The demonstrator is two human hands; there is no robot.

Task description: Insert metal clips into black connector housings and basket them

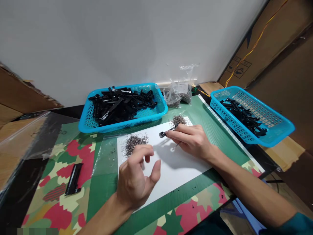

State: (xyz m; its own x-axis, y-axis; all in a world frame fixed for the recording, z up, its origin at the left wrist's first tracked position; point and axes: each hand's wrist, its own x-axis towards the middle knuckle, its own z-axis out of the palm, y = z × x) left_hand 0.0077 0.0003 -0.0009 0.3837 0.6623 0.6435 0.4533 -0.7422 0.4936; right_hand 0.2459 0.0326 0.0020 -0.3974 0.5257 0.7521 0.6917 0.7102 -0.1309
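My right hand (193, 140), over the white sheet (166, 176), pinches a small black plastic part (162, 134) at its fingertips. A thin metal tip (175, 146) also sticks out below its fingers; I cannot make out what it belongs to. To the left, my left hand (137, 176) hovers with thumb and curled fingers apart and nothing visible between them. Just beyond it lies a pile of tiny metal springs or clips (135, 142). A second such pile (179, 120) sits behind my right hand.
A blue basket (84, 122) of black plastic parts stands behind the sheet, and another blue basket (281, 130) stands at the right. Clear bags (183, 91) of small metal pieces rest between them. One black part (73, 179) lies on the patterned mat at left.
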